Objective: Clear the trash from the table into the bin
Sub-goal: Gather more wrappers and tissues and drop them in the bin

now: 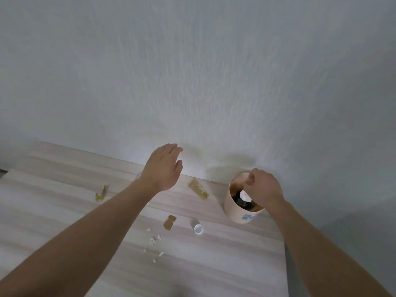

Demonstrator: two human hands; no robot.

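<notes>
Table [53, 221]: pale wood grain under both my arms, butted against a plain grey wall [192, 71].
Far-left scrap: a crumpled gold wrapper [100, 195] lies alone, well apart from the rest.
Left hand [162, 168]: mine, raised above the table's far edge, palm down, fingers spread loosely and holding nothing.
Crumbs [154, 241]: small white bits scattered near the middle, just this side of my left forearm.
Small gold piece [170, 222]: a torn brown-gold wrapper bit, flat on the wood beside the crumbs.
Long gold wrapper [198, 189]: lying flat and angled, between my left hand and the bin.
White cap [198, 228]: a little round plastic thing, near the small gold piece, in front of the bin.
Bin [242, 213]: a cream round tub with a blue mark on its side, standing on the table's right part, dark and white trash already inside.
Right hand [264, 188]: mine, over the bin's mouth, fingers curled downward; whether they pinch anything, I cannot tell.
</notes>
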